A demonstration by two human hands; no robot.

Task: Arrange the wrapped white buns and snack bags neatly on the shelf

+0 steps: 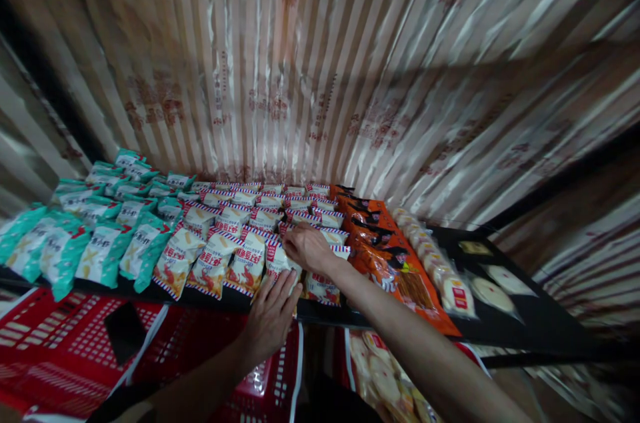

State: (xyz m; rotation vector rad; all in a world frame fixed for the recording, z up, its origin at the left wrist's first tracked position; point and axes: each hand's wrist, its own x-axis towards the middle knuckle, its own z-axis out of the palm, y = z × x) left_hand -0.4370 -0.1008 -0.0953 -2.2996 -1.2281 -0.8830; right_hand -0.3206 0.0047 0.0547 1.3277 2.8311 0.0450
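My left hand [273, 309] lies with outstretched fingers over the lower front of a white snack bag [278, 261] in the front row. Its fingers partly cover that bag. Just above, my right hand [309, 248] has its fingers curled together at the bag's top edge; the fingertips are partly hidden. A matching snack bag [320, 288] stands under my right wrist. Left of my hands, similar white bags [249, 259] with striped edges lean back in several rows.
Teal snack bags [103, 249] fill the shelf's left part. Orange packs [400, 269] and round wrapped items [453, 293] lie right on the black shelf [540, 316]. Red baskets [55, 343] stand below, one with a dark phone-like object [125, 333]. A striped sheet [280, 76] hangs behind.
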